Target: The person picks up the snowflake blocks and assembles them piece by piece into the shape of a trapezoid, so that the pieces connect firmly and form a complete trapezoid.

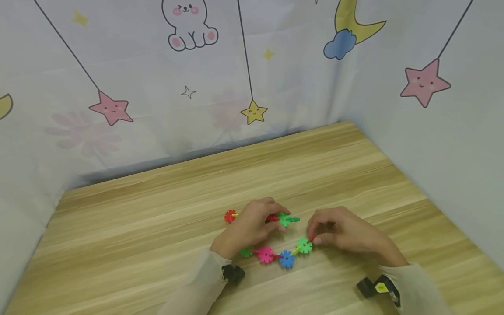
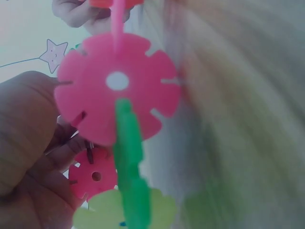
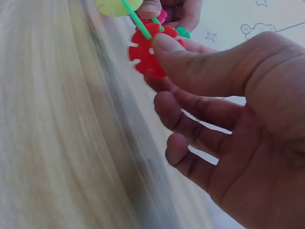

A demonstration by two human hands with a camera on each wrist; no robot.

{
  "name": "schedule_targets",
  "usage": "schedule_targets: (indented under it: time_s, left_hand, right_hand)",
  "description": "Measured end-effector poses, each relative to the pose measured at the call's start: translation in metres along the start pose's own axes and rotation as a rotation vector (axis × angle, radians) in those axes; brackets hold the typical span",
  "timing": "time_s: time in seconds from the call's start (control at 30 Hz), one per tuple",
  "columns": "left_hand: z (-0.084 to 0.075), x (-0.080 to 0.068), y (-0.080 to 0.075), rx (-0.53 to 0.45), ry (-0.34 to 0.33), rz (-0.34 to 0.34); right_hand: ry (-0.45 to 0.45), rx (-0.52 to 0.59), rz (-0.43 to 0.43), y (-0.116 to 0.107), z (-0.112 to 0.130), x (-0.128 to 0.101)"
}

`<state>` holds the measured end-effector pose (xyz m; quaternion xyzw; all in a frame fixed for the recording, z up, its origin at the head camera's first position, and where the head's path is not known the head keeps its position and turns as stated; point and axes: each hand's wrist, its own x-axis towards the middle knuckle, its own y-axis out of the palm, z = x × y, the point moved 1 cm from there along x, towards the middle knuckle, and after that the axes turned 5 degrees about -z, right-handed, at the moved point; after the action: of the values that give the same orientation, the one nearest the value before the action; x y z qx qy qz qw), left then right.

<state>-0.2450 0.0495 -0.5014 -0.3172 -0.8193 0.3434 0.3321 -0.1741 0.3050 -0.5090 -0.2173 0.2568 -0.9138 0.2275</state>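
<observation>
Notched plastic discs are slotted into a chain that curves across the table. My right hand pinches the red disc at one end between thumb and forefinger; its other fingers are loosely curled. Beside that disc come a light green disc, a blue disc and a pink disc. My left hand reaches over the chain, its curled fingers and thumb gripping the far stretch by a green disc. A red disc shows left of this hand, which hides part of the chain.
The wood-grain table stands against white curtains printed with stars and a moon at the back. A pale wall borders its right side. Black wrist straps sit over both sleeves.
</observation>
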Motion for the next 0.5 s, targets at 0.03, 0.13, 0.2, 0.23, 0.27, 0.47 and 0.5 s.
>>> schedule_targets:
  time_s: [0.03, 0.13, 0.2, 0.23, 0.27, 0.47, 0.5]
  left_hand:
    - [0.0000, -0.0001, 0.0001, -0.002, 0.004, -0.001]
    - [0.0003, -0.0004, 0.0002, -0.008, 0.009, -0.002]
    - [0.0004, -0.0005, 0.0001, -0.013, 0.007, -0.003]
    - [0.0005, -0.0005, 0.0000, -0.013, 0.006, -0.003]
    - [0.0007, -0.0005, 0.0000, -0.014, 0.004, -0.003]
    - [0.0008, -0.0007, 0.0001, -0.014, -0.009, 0.002]
    - [0.0010, -0.0009, 0.0002, -0.015, -0.012, 0.004]
  right_hand:
    - [0.011, -0.003, -0.015, -0.0001, 0.0000, 0.0002]
    - [0.052, -0.028, -0.056, -0.0011, -0.0006, 0.0007]
    - [0.087, -0.042, -0.073, -0.0019, -0.0017, 0.0006]
    - [0.104, -0.045, -0.081, -0.0024, -0.0024, 0.0004]
    - [0.121, -0.045, -0.086, -0.0030, -0.0030, 0.0002]
    - [0.153, 0.071, -0.088, -0.0039, -0.0075, 0.0003]
    - [0.149, 0.094, -0.087, -0.0034, -0.0083, 0.0007]
